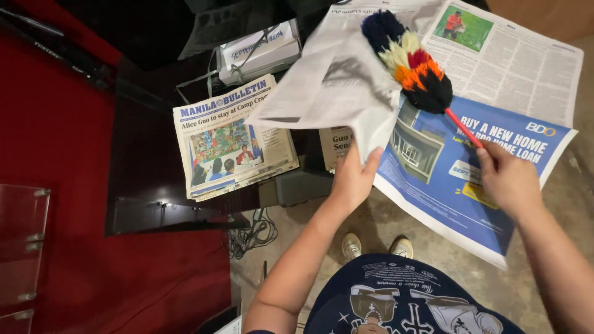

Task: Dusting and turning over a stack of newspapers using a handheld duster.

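Head view shows the duster [413, 67] with its fluffy head in dark blue, cream, red, orange and black, lying against the open newspaper [495, 74]. Its thin red handle [463, 127] runs down to the right hand [508, 179], which is closed around the end of the handle. The left hand [354, 179] grips the lower edge of a folded-up sheet [334, 86] of the same newspaper, with the thumb in front and the fingers behind the paper. This sheet stands up and the duster head touches its right side. Under the right hand, the newspaper spreads out with a big blue advertisement page [445, 185] that shows a house.

To the left, a second folded newspaper [232, 139] with a colour photo lies on a dark surface [145, 173]. Behind it there is a white box [260, 52] with handwriting on it. Below the surface some black cables [253, 235] lie on the grey floor [396, 222]. Near the bottom, two light shoes [377, 246] of the person stand on this floor. On the far left, a red wall [49, 154] fills the side.
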